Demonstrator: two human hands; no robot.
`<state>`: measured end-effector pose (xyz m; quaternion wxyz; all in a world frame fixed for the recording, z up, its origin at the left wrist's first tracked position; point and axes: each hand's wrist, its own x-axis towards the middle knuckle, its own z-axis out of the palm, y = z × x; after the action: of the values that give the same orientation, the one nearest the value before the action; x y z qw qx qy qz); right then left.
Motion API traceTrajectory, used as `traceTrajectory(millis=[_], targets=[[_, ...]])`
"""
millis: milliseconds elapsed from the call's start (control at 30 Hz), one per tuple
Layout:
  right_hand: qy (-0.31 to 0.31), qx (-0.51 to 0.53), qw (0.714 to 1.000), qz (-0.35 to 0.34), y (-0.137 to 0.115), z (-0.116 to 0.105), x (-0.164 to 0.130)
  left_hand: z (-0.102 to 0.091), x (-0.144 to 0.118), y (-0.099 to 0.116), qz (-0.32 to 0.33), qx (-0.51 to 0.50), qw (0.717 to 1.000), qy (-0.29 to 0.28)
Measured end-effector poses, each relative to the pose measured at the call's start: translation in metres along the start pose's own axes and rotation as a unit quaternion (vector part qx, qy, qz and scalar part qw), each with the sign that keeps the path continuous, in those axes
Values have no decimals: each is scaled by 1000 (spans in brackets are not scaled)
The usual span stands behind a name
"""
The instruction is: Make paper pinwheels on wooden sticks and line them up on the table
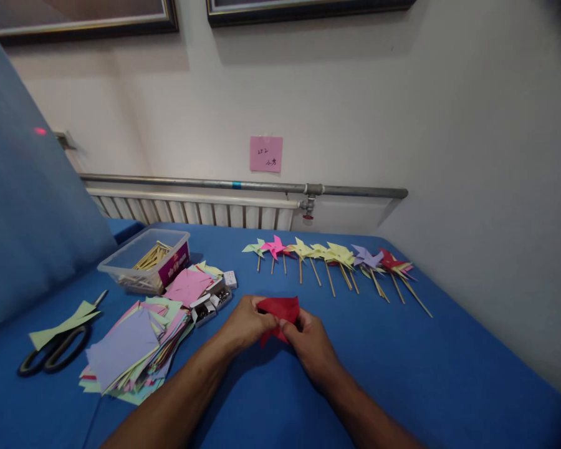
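A piece of red paper [284, 307] is held between both hands above the blue table, its blades partly bent toward the middle. My left hand [250, 324] pinches it from the left, the thumb near its centre. From the right, my right hand [311, 340] grips the same paper, thumb at the centre and fingers behind. The fingers hide part of the paper, and whether a pin is in it I cannot tell. Left of my left hand lie small open boxes of pins [211, 307] and a pink cut paper square [189, 285].
Paper pinwheels on sticks [340, 255] lie in a row at the back right. At left are a stack of coloured paper [124, 349], black-handled scissors [56, 352] under green paper, and a clear plastic box [143, 284] of sticks. A wall and radiator [206, 213] bound the table.
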<state>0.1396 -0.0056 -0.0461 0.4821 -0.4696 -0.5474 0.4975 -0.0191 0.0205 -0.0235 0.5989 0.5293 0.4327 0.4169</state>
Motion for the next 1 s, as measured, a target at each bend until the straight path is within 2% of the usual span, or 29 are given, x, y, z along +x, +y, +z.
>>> traceTrajectory(millis=[200, 333, 600, 800, 1000], targets=[[5, -10, 1000, -2, 2, 0, 0, 0, -2, -2, 7, 9, 1000, -13], [-1, 29, 1000, 2, 4, -2, 2, 2, -3, 1, 13, 8, 1000, -6], [-30, 152, 988, 0, -7, -8, -4, 4, -4, 5, 4, -84, 996, 43], [-69, 236, 969, -27, -11, 1, -10, 5, -4, 8, 12, -153, 984, 90], [31, 190, 980, -52, 15, 14, -1, 21, -6, 5, 36, -181, 973, 139]])
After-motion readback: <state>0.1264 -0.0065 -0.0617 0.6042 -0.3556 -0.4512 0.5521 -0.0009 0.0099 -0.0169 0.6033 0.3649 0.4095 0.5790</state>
